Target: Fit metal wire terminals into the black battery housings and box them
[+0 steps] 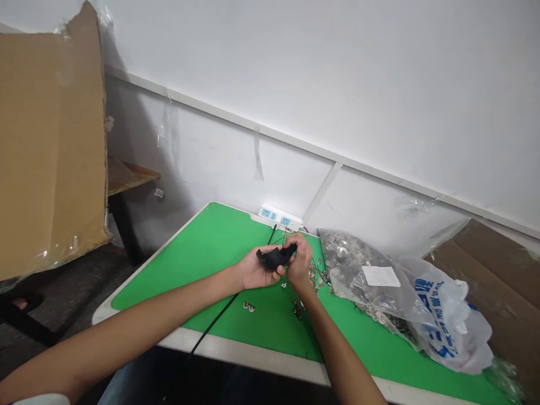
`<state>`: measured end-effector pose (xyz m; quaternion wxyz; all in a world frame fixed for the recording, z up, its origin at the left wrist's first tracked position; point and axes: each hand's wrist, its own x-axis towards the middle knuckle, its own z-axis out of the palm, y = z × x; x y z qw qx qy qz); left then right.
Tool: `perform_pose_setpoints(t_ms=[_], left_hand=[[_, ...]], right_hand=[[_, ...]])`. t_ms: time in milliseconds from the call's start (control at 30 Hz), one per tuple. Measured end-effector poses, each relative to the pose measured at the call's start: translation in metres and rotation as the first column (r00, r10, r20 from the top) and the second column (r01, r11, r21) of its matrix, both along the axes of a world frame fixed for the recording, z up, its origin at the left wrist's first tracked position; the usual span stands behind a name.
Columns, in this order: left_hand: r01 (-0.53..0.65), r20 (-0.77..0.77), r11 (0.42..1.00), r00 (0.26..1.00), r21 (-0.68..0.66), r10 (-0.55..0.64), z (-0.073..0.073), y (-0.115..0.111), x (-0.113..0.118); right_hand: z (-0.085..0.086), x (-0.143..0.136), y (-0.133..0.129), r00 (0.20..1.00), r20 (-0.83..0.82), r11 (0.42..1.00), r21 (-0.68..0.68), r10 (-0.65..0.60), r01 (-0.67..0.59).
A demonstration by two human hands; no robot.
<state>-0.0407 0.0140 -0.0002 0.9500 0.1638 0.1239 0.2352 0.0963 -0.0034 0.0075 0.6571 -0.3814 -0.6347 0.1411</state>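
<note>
Hands at the centre of the green worktop (164, 275), bare, both engaged. Black curved piece (274, 259) held between them, clear of the surface. Left hand (251, 273) palm up, cupped beneath, fingers curled round it. Right hand (300, 261) closed on its right-hand end, knuckles up. What the right fingertips press or pinch is hidden.

Bearings from the hands, wall at 12:
- 12 o'clock: white power strip (280, 217) against the wall; thin red wire (284, 237) between it and the hands.
- 7 o'clock: black cord (215, 320) running over the near edge; two small metal parts (248, 306) lie close to it.
- 5 o'clock: little cluster of dark parts (297, 309), near the right forearm.
- 3 o'clock: scattered metal bits (314, 275), then clear plastic bag (350, 261) full of small parts, white label (381, 276) on top.
- 4 o'clock: white plastic bag (451, 323), blue print, partly crumpled.

Step in hand, my reading: close two-handed work on the black piece, left supporting, right doing the finer work. Next move, as I judge it, calls for a steady left palm and small, controlled finger pressure from the right, with the piece's working end kept in sight.
</note>
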Motion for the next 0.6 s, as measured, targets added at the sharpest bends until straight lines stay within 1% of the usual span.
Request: perform_pose_setpoints(t_ms=[167,333,467,533,600], left_hand=[[-0.045,0.007,0.999,0.999,-0.026,0.045,0.003,-0.007,0.003],[-0.066,-0.021,0.996,0.998,-0.052,0.065,0.007,-0.011,0.007],[-0.06,-0.013,0.997,0.998,-0.041,0.059,0.008,-0.012,0.006],[-0.04,0.007,0.999,0.999,-0.023,0.041,0.007,-0.011,0.006],[-0.024,0.032,1.0,0.999,-0.009,0.024,0.006,-0.011,0.005]], right_hand=[[0.0,0.001,-0.003,0.999,0.03,0.999,-0.022,-0.027,0.028],[0.0,0.0,-0.007,0.999,-0.026,0.999,-0.045,-0.018,0.017],[-0.001,-0.002,-0.009,0.997,-0.067,0.997,-0.077,-0.033,0.028],[-0.002,-0.003,-0.009,0.996,-0.088,0.999,-0.048,-0.025,0.021],[-0.003,-0.002,-0.008,0.996,-0.095,1.0,0.015,0.003,-0.002]])
